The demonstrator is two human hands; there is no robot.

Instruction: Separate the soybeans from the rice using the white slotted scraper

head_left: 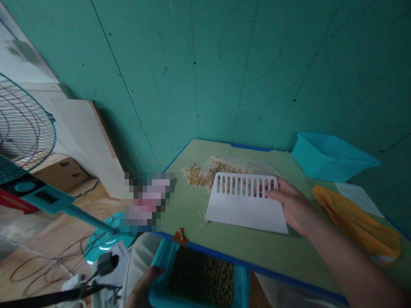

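Observation:
My right hand (287, 201) grips the right end of a white plastic scraper (245, 214) with a row of slots along its top. The scraper lies low over the table, its plain edge toward me. Just beyond it, soybeans (197, 175) are spread in a patch with whitish powder or grains around them. Below the table's front edge, my left hand (146, 282) is closed on the left rim of a teal bin (242, 286). Inside that bin is a layer of beans (202, 273), dark on the left side. Most of my left hand's fingers are hidden.
The pale green table (180, 205) has a blue edge and meets a green wall (208, 85). At right are another teal bin (327, 160), an orange cloth (356, 222) and a white sheet (359, 196). A fan (41, 192) and loose cables (41, 261) are left.

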